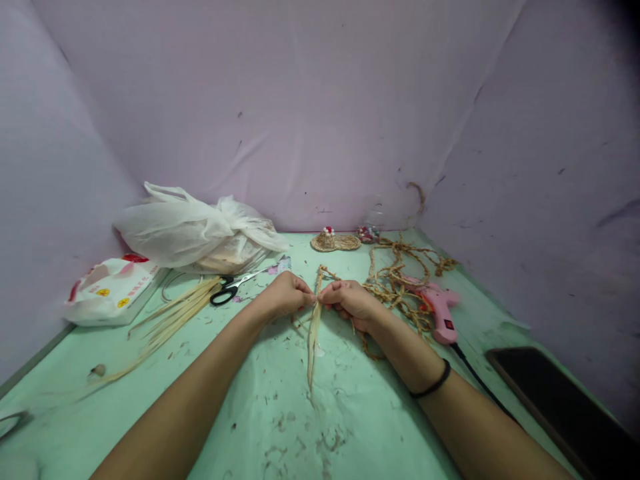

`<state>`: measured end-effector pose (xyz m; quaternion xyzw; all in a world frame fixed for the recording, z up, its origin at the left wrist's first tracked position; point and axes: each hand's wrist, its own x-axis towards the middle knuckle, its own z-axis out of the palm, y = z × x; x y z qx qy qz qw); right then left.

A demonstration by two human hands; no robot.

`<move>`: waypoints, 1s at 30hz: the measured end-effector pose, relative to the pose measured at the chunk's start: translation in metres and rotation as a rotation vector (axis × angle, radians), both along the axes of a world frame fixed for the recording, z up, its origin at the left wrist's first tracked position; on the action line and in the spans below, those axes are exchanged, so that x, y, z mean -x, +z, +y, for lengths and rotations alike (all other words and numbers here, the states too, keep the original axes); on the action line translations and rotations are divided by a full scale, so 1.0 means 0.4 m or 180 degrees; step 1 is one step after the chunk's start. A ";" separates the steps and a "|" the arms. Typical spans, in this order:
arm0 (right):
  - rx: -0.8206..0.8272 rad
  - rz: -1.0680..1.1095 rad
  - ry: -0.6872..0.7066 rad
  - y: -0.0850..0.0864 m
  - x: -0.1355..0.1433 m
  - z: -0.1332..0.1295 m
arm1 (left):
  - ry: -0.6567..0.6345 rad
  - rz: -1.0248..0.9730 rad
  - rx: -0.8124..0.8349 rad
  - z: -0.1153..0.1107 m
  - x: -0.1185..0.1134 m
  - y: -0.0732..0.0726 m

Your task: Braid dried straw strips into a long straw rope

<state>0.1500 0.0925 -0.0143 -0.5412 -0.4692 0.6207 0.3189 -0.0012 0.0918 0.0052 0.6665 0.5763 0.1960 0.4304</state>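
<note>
My left hand (286, 295) and my right hand (350, 301) meet at the middle of the green table (280, 413), both pinching a bundle of pale straw strands (314, 340). The loose ends of the strands hang toward me onto the table. A short braided part (323, 272) runs away from my fingers. The braid joins a tangled heap of braided straw rope (400, 280) just right of my right hand. A black band sits on my right wrist.
Black-handled scissors (231, 289) and loose straw strips (175, 313) lie to the left. Behind them are a white plastic bag (190, 227) and a printed packet (113, 288). A pink glue gun (440, 310) and a dark phone (560, 400) lie right. A small woven mat (335, 241) sits by the back wall.
</note>
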 end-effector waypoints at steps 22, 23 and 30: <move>0.0024 -0.0270 0.0115 0.000 0.001 -0.008 | 0.1370 0.2285 0.0138 -0.094 0.421 0.250; 0.0040 -0.0283 0.0115 0.002 0.002 -0.008 | 0.1416 0.2254 0.0224 -0.078 0.426 0.227; 0.0123 -0.0281 0.0092 0.002 0.004 -0.007 | 0.1536 0.1866 -0.0475 -0.011 0.395 0.095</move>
